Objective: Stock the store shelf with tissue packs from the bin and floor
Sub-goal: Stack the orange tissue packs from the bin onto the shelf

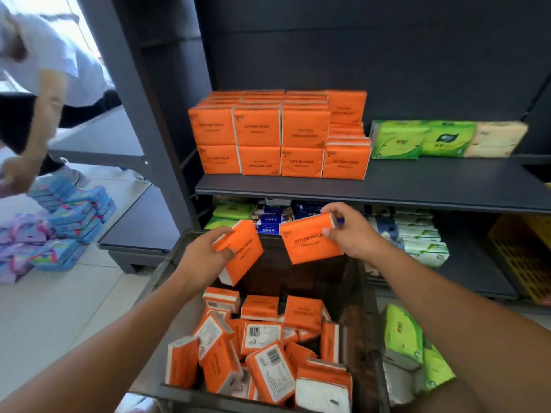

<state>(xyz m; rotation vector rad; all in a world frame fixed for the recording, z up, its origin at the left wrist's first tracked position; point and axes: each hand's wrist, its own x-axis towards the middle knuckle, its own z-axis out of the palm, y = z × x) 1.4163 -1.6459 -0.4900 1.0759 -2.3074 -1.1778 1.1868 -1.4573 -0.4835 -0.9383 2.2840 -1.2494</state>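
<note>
My left hand (205,251) grips one orange tissue pack (243,254), tilted, above the dark bin (167,272). My right hand (348,231) grips a second orange tissue pack (307,242) by its right end, also over the bin. Several more orange packs (262,347) lie jumbled in the bin below. On the dark shelf (417,186) stand stacked rows of orange packs (280,135), two high at the front.
Green and beige tissue packs (447,140) sit right of the orange stack. The lower shelf holds mixed packs (417,234). Green packs (414,347) lie on the floor at right. Another person (38,84) bends over blue packs (68,216) at left. A yellow crate (524,251) is at far right.
</note>
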